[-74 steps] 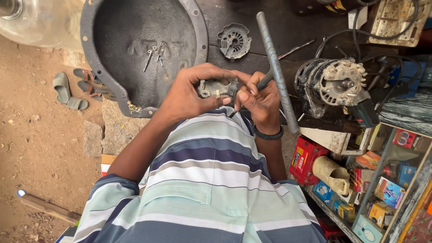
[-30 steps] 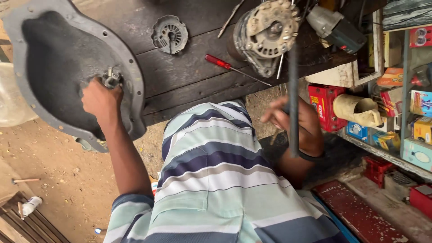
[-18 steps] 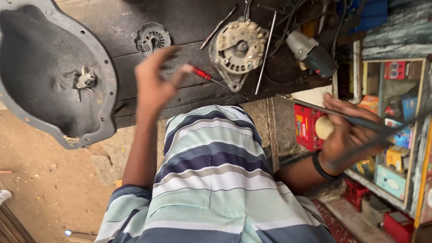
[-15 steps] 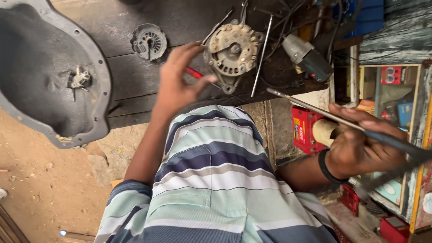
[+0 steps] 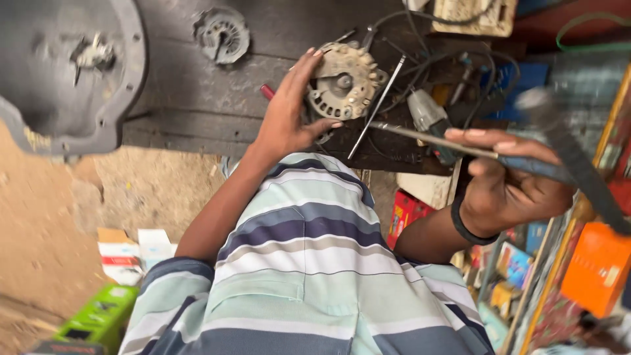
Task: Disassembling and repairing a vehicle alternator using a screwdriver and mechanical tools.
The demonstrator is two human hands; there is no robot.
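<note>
Left hand [image 5: 286, 121]: laid against the round, ribbed, grey metal alternator housing [image 5: 342, 82], which is set on the dark, worn wooden bench [image 5: 197, 98]. The fingers [image 5: 307, 62] are curved over the housing's upper left edge, and the thumb is pressed to its lower edge; the housing is loosely cupped, not lifted.

Right hand [image 5: 509, 181]: closed about the blue grip of a long, thin metal rod tool [image 5: 427, 137]. The shaft is held nearly level, its tip directed left and ended just below the housing. A black band is worn on this wrist.

A red-handled screwdriver [image 5: 267, 91] is seen just beside the left hand, mostly hidden behind it. A thin steel rod [image 5: 378, 105] is leaned slantwise to the right of the housing. A small round finned grey disc [image 5: 222, 34] is placed further left on the bench. A large dished grey metal cover [image 5: 72, 72] is found at the far left, well apart from both hands.
</note>
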